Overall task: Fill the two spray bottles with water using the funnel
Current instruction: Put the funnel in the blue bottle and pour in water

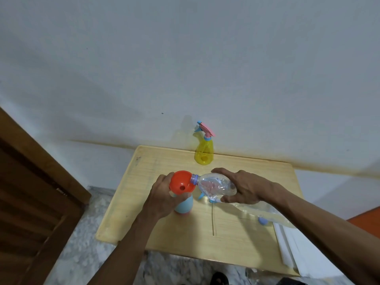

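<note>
Left hand (162, 194) closed around orange funnel (182, 186) seated on blue spray bottle (184, 205). Right hand (244, 187) grasps tilted clear water bottle (213, 185), mouth over funnel rim.

— What is the table (164, 229) made of?
— Pale, matt wood grain is shown. On it, the funnel (182, 186) is smooth orange plastic; just beside that, a crinkled clear plastic bottle (213, 187) is seen, and a glossy translucent yellow spray bottle (204, 153) behind.
</note>
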### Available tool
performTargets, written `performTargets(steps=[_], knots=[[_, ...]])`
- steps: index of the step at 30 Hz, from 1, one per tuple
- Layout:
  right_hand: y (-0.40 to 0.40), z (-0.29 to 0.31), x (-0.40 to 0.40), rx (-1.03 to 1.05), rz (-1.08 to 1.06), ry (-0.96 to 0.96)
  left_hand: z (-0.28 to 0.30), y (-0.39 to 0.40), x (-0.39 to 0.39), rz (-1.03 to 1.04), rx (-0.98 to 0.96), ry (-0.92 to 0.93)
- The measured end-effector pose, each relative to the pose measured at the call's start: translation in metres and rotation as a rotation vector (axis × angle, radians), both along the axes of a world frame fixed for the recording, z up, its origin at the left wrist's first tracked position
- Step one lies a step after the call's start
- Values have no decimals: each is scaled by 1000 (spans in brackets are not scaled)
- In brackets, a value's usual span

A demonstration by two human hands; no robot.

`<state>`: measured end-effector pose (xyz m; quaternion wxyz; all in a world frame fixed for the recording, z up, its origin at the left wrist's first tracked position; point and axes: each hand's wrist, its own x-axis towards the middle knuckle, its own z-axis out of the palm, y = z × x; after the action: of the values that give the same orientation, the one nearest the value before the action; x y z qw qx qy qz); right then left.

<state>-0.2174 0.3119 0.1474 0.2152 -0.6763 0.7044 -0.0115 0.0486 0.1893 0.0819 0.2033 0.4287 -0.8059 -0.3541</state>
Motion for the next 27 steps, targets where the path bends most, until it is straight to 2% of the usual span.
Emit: performTargets(steps=[27], knots=[[-3, 2, -6, 50, 37, 93, 9, 3, -3, -18, 7, 30]])
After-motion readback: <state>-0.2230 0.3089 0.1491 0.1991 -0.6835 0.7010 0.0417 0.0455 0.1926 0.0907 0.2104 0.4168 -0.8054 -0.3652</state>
